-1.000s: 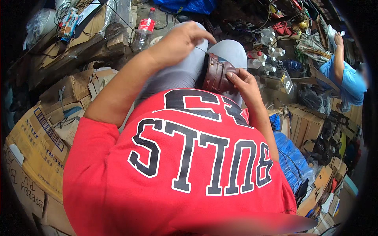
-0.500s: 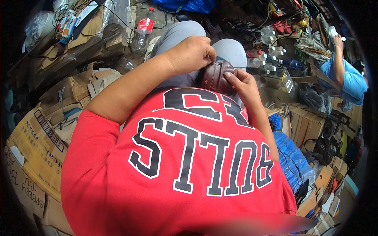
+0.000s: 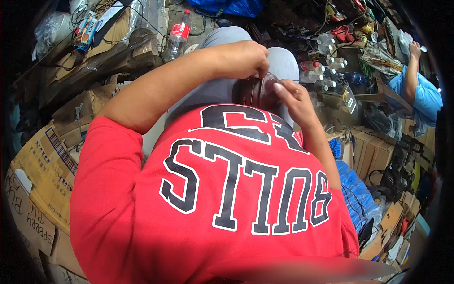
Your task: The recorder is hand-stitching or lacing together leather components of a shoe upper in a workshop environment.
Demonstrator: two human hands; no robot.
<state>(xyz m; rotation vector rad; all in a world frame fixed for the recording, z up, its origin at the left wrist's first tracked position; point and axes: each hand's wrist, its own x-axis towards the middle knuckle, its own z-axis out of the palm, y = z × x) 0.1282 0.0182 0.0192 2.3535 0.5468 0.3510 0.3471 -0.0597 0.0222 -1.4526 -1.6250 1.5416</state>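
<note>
Between my knees rests a dark brown leather shoe (image 3: pixel 254 93), partly hidden by my hands and the red shirt. A stitched seam crosses its leather. My left hand (image 3: pixel 248 59) is closed in a pinch just above the shoe's far edge; whatever its fingertips hold is too small or hidden to make out. From the right side, my right hand (image 3: pixel 294 97) grips the shoe's edge between thumb and fingers.
Several small bottles (image 3: pixel 326 71) stand right of my knee. Left of my legs is a red-labelled plastic bottle (image 3: pixel 178 35). Cardboard (image 3: pixel 47 175) is stacked at left, and a blue plastic sheet (image 3: pixel 354 189) lies at right. Another person (image 3: pixel 418 90) in blue works at far right.
My left hand has shifted slightly right and its wrist has turned over the shoe. The shoe has tilted a little, and my right hand has moved slightly right with it.
</note>
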